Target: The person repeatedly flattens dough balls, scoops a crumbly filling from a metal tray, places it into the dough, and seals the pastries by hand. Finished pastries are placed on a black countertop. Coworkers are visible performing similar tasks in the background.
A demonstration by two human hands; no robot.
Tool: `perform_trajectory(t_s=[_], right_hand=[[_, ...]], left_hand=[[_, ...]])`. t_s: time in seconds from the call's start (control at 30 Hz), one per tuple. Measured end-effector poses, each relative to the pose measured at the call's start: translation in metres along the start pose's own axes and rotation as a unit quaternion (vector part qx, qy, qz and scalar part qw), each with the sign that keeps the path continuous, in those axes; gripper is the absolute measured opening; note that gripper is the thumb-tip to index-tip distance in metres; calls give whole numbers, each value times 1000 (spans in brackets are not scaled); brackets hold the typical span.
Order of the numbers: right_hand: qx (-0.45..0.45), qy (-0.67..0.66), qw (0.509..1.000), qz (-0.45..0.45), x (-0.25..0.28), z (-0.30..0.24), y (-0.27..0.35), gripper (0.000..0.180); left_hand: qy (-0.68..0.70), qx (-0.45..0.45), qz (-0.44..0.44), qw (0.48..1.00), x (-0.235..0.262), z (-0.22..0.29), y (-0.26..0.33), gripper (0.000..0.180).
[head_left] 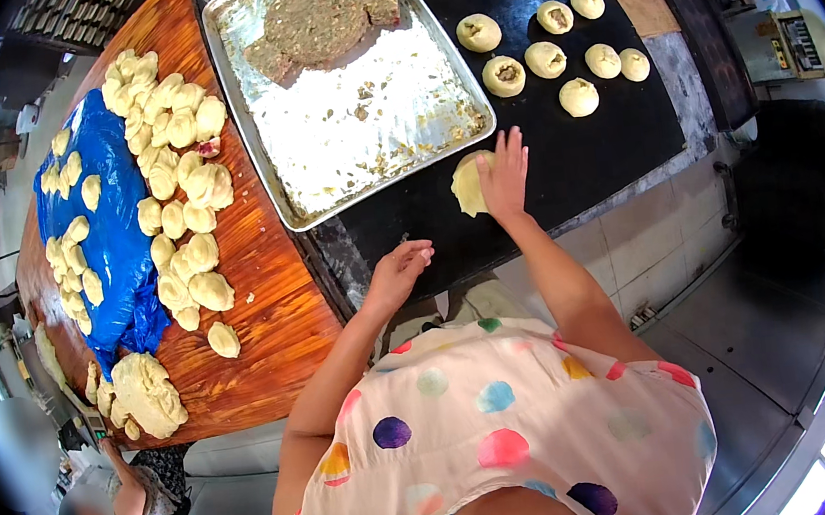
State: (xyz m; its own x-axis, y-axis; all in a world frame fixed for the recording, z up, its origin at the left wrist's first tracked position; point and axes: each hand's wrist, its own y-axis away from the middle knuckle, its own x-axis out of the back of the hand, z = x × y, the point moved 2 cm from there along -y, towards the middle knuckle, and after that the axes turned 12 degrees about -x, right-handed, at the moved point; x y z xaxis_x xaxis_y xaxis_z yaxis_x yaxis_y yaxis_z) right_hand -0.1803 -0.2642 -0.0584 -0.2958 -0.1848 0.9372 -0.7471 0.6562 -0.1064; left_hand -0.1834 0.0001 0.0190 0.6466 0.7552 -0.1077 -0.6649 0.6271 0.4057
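Head view: right hand [504, 175], fingers spread flat, half hides a dough disc [468, 185]; left hand [396, 271] loosely curled, empty.

Dough [468, 184]: pale yellow. Worktop [580, 129]: black. Table [253, 274]: orange-brown, streaked wood grain. Sheet [114, 239]: bright blue. Tray [357, 112]: silver, white-floured; filling [322, 16]: grey-green, speckled. Garment [511, 428]: pale pink, multicoloured polka dots in purple, blue, pink, green, yellow.
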Motion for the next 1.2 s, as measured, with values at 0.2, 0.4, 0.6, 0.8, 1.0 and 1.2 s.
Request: perform_trajectory(t_s=[0.2,0.4,0.6,0.8,1.0,1.2], right_hand=[[-199,-249,941,-110,25,32,7,44],[-275,-228,843,-402,9,47,-31,39],[-6,-171,914,-368,73,-9,-24,35],[86,-417,821,-380,131,-112,-27,20],[-56,-478,850,-214,-29,-149,-201,57],[-86,-410,895,-153,-86,-207,-239,66]], left_hand=[[64,55,51,995,2,17,-14,31],[105,21,38,994,-3,33,-48,30],[206,77,52,974,-16,40,-52,44],[537,19,55,841,-4,67,-56,57],[519,-29,239,820,76,98,-62,50],[549,-37,312,774,100,80,-49,49]])
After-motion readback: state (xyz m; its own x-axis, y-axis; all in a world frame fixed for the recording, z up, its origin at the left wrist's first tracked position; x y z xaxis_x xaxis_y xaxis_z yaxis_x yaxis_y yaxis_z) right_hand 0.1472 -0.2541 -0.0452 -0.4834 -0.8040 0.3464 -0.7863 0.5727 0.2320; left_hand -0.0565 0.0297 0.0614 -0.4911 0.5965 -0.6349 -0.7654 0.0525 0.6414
